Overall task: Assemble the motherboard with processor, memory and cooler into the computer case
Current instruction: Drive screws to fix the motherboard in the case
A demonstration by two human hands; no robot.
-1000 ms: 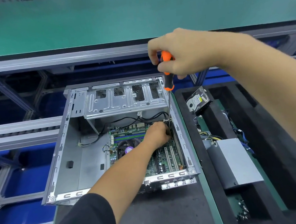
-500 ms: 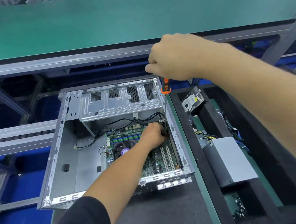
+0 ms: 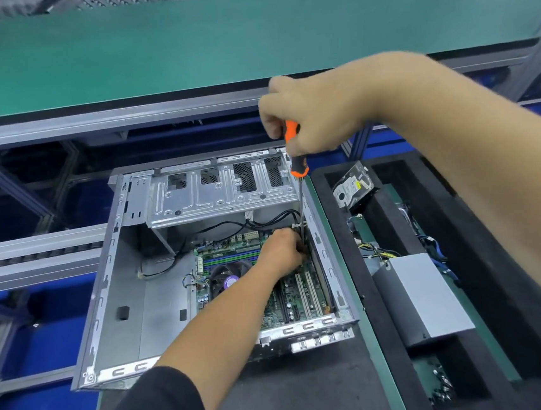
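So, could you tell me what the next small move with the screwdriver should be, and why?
Probably turn the screwdriver to drive the screw. The right hand grips its handle, the shaft runs down inside the case to the motherboard edge, and the left hand steadies the tip.

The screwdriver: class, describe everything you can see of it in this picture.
The screwdriver has an orange-and-black handle, plastic or rubber by its look, and a long thin metal shaft. It stands almost upright; the right hand grips the handle from above. The shaft runs down inside the computer case along its right wall, its tip hidden at the left hand, over the motherboard.
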